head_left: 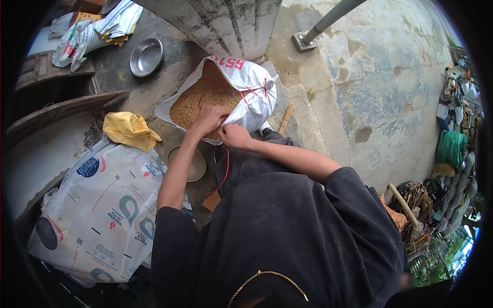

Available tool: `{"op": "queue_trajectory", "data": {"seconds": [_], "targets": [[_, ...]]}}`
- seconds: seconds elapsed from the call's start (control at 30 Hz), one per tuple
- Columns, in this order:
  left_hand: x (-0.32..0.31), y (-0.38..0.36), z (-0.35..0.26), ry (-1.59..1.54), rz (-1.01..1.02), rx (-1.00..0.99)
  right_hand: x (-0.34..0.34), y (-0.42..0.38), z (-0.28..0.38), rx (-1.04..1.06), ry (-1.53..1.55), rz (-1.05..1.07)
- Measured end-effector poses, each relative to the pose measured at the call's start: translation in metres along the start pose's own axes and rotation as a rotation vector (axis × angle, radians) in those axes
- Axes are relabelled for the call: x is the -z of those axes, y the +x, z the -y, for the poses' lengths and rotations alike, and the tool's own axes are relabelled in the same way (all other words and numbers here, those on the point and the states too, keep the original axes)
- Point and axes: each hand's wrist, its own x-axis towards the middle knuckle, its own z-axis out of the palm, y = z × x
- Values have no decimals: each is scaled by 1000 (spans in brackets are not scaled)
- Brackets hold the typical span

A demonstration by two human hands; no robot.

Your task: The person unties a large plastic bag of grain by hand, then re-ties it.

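Observation:
A white woven sack [259, 110] with red print and red string stands open, filled with tan grain or husks [195, 97]. My left hand [211, 119] reaches over the near side of the opening, its fingers gripping the sack's rim. Close beside it, my right hand [235, 136] is closed on the same edge. The fingertips nearly meet and partly hide the fold between them. From below my hands, a red string [227, 169] hangs toward the ground.
A metal basin [146, 57] lies at the upper left. A yellow sack [130, 130] and large printed white sacks [110, 205] are at the left. A round container [192, 167] sits near my legs. A pole [328, 21] rises beyond; piled items [454, 128] line the right.

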Motion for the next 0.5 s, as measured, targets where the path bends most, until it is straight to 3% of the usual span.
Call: {"op": "queue_trajectory", "data": {"seconds": [0.33, 0.5], "targets": [[-6, -9, 0, 39, 6, -5, -5, -6, -2, 2, -71, -65], [-26, -3, 1, -131, -66, -9, -3, -7, -16, 77, 55, -8]]}}
